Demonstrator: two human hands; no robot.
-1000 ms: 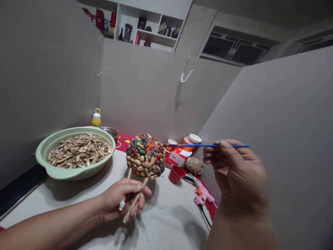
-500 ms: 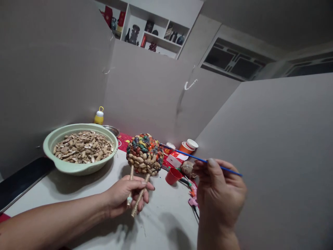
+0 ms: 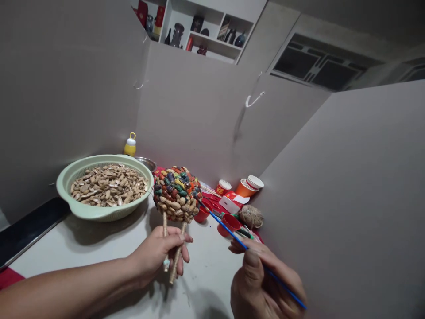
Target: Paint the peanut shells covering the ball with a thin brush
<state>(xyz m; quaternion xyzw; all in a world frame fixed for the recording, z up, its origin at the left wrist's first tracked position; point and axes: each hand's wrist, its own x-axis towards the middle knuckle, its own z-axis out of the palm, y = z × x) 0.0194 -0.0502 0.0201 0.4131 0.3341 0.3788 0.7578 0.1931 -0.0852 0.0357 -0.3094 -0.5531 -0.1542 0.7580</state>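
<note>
My left hand (image 3: pixel 166 250) is closed around two twine-wrapped sticks (image 3: pixel 177 261) that come down from a ball covered in peanut shells (image 3: pixel 175 192). The ball's upper part is painted red, orange, green, yellow and dark blue; its lower shells are bare tan. In my right hand (image 3: pixel 265 283), a thin blue paintbrush (image 3: pixel 229 230) is pinched between thumb and fingers. Its tip is at the right side of the ball; whether it touches cannot be made out. Behind the brush stand two red cups (image 3: pixel 229 223), partly covered by it.
A pale green colander (image 3: pixel 63 188) full of shells stands left on the white table (image 3: pixel 199 261). Behind it are a yellow bottle (image 3: pixel 130 145) and a metal bowl (image 3: pixel 146 164). Twine (image 3: pixel 251 216), paper cups (image 3: pixel 252 184) and scissors sit at the back right, before grey partitions.
My right hand has moved down and left, bringing the brush tip lower along the ball's right side. The brush now slants more steeply. The camera view has shifted slightly.
</note>
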